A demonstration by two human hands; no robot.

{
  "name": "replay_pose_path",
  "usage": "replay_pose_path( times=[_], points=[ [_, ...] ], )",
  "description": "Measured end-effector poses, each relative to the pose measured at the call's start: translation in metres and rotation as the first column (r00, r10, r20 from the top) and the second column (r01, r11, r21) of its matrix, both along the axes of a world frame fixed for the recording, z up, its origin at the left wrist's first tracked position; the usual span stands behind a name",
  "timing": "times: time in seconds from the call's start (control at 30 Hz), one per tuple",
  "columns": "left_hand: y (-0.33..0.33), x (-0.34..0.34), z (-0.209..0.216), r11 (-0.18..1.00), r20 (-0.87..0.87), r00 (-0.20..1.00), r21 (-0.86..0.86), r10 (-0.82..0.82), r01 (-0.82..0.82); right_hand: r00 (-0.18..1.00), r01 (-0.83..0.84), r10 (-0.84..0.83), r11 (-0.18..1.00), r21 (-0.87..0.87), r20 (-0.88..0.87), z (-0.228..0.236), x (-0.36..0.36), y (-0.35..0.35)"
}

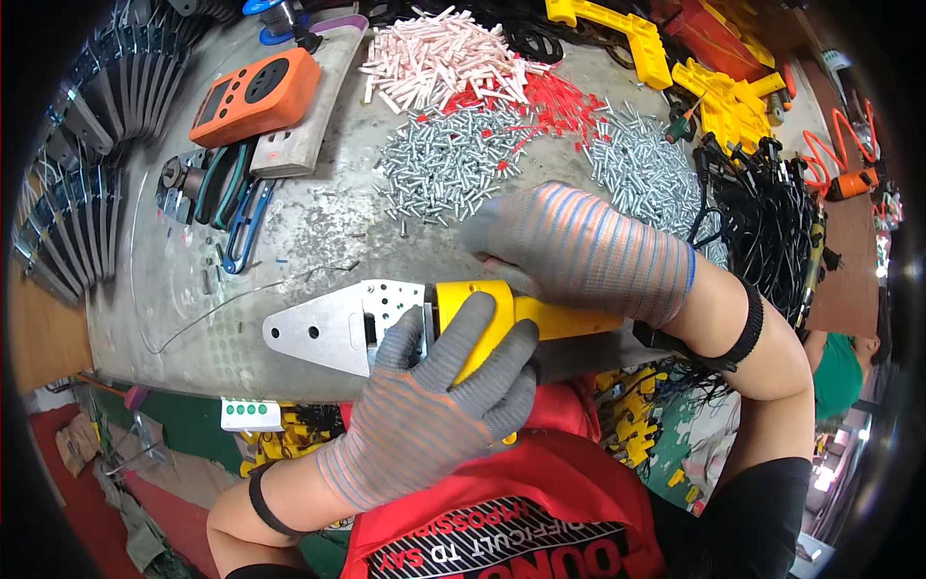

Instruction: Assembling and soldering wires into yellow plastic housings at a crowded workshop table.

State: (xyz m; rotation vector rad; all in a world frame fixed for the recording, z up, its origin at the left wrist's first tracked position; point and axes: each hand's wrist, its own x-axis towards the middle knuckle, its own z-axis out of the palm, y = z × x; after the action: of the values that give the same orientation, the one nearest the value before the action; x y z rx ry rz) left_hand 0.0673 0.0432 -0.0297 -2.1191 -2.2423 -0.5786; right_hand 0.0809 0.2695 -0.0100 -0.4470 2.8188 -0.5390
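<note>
A plastic-pipe welder (473, 323) with a yellow housing lies across the near edge of the bench. Its flat silver heating plate (309, 333), pointed and drilled with holes, points left. My left hand (424, 410), in a grey striped glove, grips the housing from the near side, fingers spread over its top next to the plate. Just above the housing's far side is my right hand (588, 246), gloved too, with its fingers curled together. Its fingertips are partly hidden, so anything small between them cannot be made out. The right wrist covers part of the yellow handle (564, 318).
Beyond my hands lie piles of silver screws (449, 159), white-pink sleeves (439, 53) and red pieces (564, 101). An orange meter (256, 96) and pliers (227, 183) are at left. Black cables (757, 212) and yellow housing shells (728, 106) crowd the right.
</note>
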Motion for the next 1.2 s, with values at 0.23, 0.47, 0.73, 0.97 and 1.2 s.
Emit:
replay_pose_path(
  times=[0.23, 0.47, 0.73, 0.97, 1.2],
  points=[
    [0.001, -0.003, 0.002, 0.998, -0.024, 0.998, -0.028, -0.057, 0.056, 0.925, 0.274, -0.076, 0.813, -0.514, 0.372, 0.017, -0.006, 0.01],
    [0.001, -0.005, 0.0, 0.999, -0.007, 0.999, -0.021, -0.041, 0.041, 0.907, 0.294, -0.043, 0.777, -0.557, 0.419, 0.008, -0.011, 0.007],
    [0.0, -0.006, 0.001, 0.999, -0.003, 1.0, -0.014, -0.031, 0.031, 0.872, 0.374, -0.117, 0.786, -0.493, 0.475, 0.016, -0.01, 0.008],
    [-0.009, -0.018, 0.022, 0.998, 0.249, 0.967, -0.033, -0.051, 0.061, 0.95, 0.252, -0.229, 0.964, 0.086, -0.213, -0.004, -0.018, 0.015],
    [0.015, -0.097, 0.04, 0.963, -0.181, 0.956, -0.093, 0.232, -0.251, 0.89, 0.277, -0.293, 0.956, -0.094, -0.351, -0.011, -0.025, 0.028]
  ],
)
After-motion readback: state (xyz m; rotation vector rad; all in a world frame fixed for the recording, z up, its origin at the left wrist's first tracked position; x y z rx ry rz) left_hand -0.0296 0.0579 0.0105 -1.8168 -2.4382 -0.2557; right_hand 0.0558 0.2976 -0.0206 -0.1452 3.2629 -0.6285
